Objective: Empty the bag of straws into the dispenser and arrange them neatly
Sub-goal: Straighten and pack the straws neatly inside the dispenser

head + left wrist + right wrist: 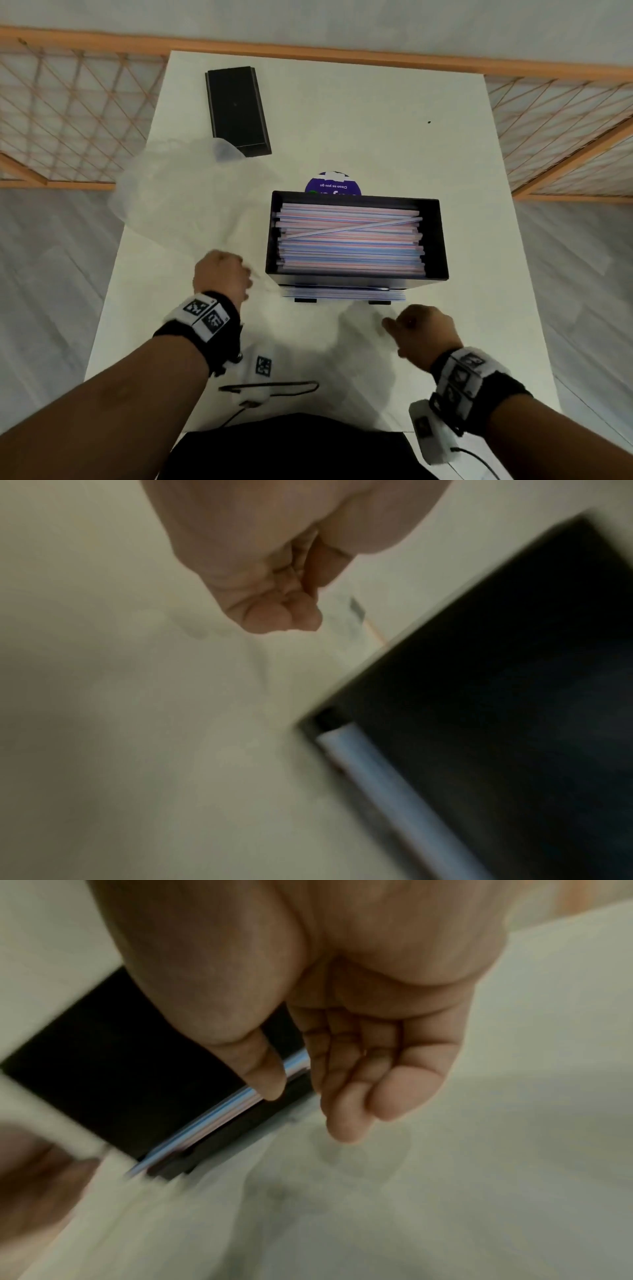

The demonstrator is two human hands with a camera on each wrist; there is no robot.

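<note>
The black straw dispenser stands mid-table, its open top packed with pink, blue and white straws lying left to right. One straw lies slantwise across the top of the pile. More straws show in the front slot. A clear plastic bag sprawls to the dispenser's left. My left hand grips its near end in a fist, beside the dispenser's left front corner. My right hand hovers before the slot, its fingers loosely curled and holding nothing.
A black rectangular lid lies at the far left of the white table, its near end under the bag. A purple round sticker sits behind the dispenser. Orange wooden rails with netting flank the table. A cable lies at the near edge.
</note>
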